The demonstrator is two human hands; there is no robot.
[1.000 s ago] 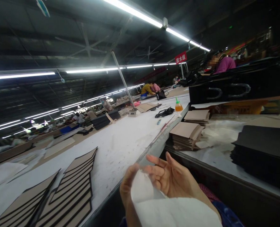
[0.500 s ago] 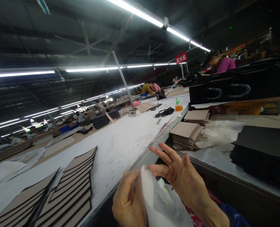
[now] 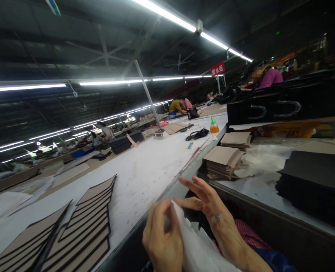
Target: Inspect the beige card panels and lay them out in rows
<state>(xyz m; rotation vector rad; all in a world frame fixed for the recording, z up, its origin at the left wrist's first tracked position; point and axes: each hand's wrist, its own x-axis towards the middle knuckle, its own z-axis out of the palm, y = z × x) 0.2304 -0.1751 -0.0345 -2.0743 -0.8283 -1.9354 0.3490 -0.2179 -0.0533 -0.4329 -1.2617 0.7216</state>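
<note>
Because the thin white sheet (image 3: pixel 197 241) is soft and light and would flop if held low, the fingers of the left hand (image 3: pixel 163 236) pinch its top corner at six o'clock, just off the desk (image 3: pixel 144 181), while the right hand (image 3: pixel 212 206) keeps its fingers spread.

ceiling: dark steel trusses (image 3: pixel 144 41) | light: fluorescent tubes (image 3: pixel 167 14) | fan: ceiling fan (image 3: pixel 105 51) | sign: red hanging sign (image 3: pixel 217 68) | furniture: long white-topped workbench (image 3: pixel 153 162)
</note>
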